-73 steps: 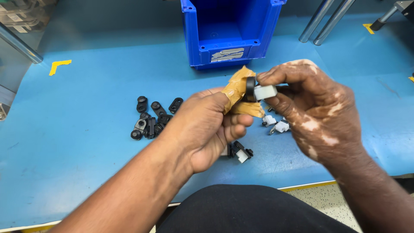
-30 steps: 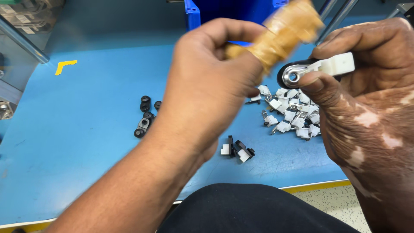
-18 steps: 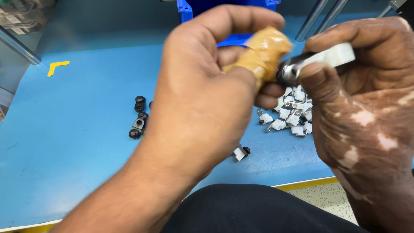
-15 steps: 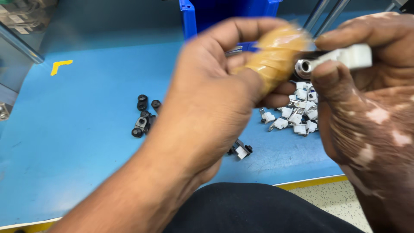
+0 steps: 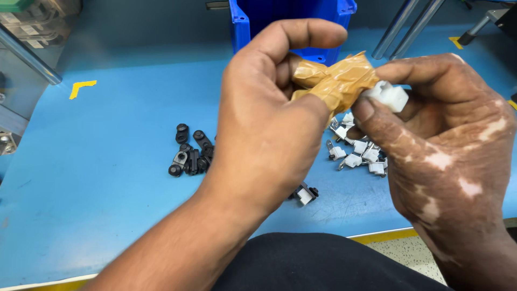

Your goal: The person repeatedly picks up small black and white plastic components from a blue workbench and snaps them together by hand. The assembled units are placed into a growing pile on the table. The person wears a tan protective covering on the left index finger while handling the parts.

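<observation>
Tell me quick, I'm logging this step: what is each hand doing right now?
Left hand: closed, its tape-wrapped fingers pressed against the white part.
Right hand: closed, pinching the white part.

Blue table (image 5: 107,215), yellow strip along its near edge. Far centre: blue bin (image 5: 293,19). Left of centre: cluster of small black parts (image 5: 189,153). Right: heap of small white clips (image 5: 358,153). Near centre: one black-and-white assembled piece (image 5: 305,194). Far left: yellow corner mark (image 5: 81,87). Far right: two metal rods (image 5: 401,27).
</observation>
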